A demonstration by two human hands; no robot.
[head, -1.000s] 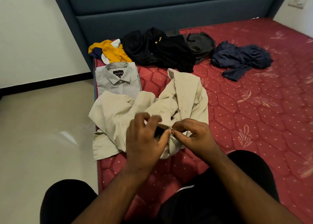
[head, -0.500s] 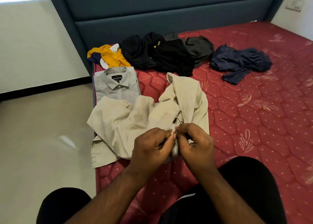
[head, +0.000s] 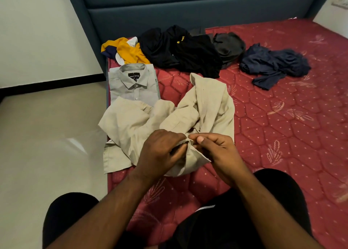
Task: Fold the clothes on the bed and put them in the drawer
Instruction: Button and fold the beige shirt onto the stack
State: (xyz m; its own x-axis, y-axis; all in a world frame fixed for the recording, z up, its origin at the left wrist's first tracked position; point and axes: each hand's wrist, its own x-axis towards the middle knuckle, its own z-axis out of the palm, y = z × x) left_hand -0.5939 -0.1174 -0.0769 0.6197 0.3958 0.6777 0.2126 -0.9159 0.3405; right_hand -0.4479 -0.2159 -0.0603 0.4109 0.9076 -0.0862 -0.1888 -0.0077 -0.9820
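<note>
A crumpled beige shirt [head: 135,122] lies on the near left part of the red mattress [head: 282,135], one corner hanging over the edge. My left hand [head: 160,154] and my right hand [head: 216,150] meet over its near part, each pinching a bit of the beige cloth between thumb and fingers. A folded grey shirt [head: 133,85] with a black collar label lies just beyond, partly under the beige one. No drawer is in view.
Unfolded clothes lie along the headboard [head: 188,9]: a yellow, navy and white garment [head: 128,51], a black pile [head: 180,51], a dark grey piece [head: 229,47] and a navy heap [head: 273,64]. Pale floor [head: 50,145] lies left of the bed. My black-clad knees are at the bottom.
My hands have shifted slightly on the beige shirt while still pinching it close together; the dark patch seen between them a second ago is covered. The camera has tilted a little.
</note>
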